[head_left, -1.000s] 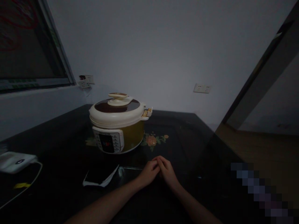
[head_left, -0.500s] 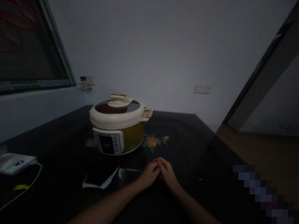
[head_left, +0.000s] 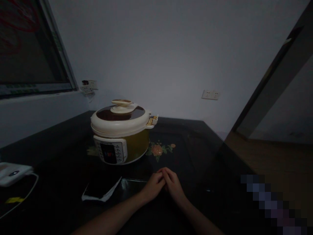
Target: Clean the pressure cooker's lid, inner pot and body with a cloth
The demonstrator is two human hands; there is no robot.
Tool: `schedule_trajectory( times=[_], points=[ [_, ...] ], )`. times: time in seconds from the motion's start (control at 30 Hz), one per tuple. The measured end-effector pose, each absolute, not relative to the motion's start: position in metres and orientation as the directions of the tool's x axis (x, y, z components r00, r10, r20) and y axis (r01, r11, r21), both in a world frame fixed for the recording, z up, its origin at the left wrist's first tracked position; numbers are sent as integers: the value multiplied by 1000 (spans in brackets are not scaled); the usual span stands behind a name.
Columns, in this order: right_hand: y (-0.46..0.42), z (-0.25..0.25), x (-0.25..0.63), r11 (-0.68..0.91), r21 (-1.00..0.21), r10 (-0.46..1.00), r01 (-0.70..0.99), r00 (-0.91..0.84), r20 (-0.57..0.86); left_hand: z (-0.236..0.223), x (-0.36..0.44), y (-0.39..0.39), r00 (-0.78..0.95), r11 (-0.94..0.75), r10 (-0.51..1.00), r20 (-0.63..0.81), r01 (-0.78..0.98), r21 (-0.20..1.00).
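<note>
My left hand [head_left: 153, 186] and my right hand [head_left: 174, 186] meet at the fingertips over the dark table [head_left: 195, 156]. Both are closed, fingers pressed together and against the other hand, and no object shows in them. Ahead and to the left stands an electric pressure cooker [head_left: 137, 145], with a cream lid, a dark top and a lit front panel. Its lid is on. Closer to my left forearm lies a flat dark thing with a pale edge [head_left: 101, 189], too dim to name.
At the far left sits a white device [head_left: 14, 173] with a pale cable [head_left: 34, 187] and a yellow tag [head_left: 14, 199]. Wall sockets [head_left: 210, 95] are mounted behind the table, with more sockets [head_left: 90, 86] by the window. A printed flower [head_left: 156, 150] decorates the tabletop.
The view has shifted slightly, so the cooker and other things sit a little further left. My hands stay together in the same pose.
</note>
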State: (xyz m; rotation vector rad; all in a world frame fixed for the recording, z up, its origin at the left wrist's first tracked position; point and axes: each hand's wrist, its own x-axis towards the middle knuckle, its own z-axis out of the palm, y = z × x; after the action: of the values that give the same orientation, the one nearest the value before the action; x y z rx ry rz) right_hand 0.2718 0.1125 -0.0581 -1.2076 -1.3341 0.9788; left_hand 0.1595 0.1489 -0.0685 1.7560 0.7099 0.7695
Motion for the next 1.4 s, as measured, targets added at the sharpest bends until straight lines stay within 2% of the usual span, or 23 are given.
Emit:
schedule_trajectory(
  times=[1.4],
  points=[
    [110, -58, 269, 146, -975, 984, 169, 73, 160, -68, 159, 147, 604, -299, 778, 174, 112, 948]
  ],
)
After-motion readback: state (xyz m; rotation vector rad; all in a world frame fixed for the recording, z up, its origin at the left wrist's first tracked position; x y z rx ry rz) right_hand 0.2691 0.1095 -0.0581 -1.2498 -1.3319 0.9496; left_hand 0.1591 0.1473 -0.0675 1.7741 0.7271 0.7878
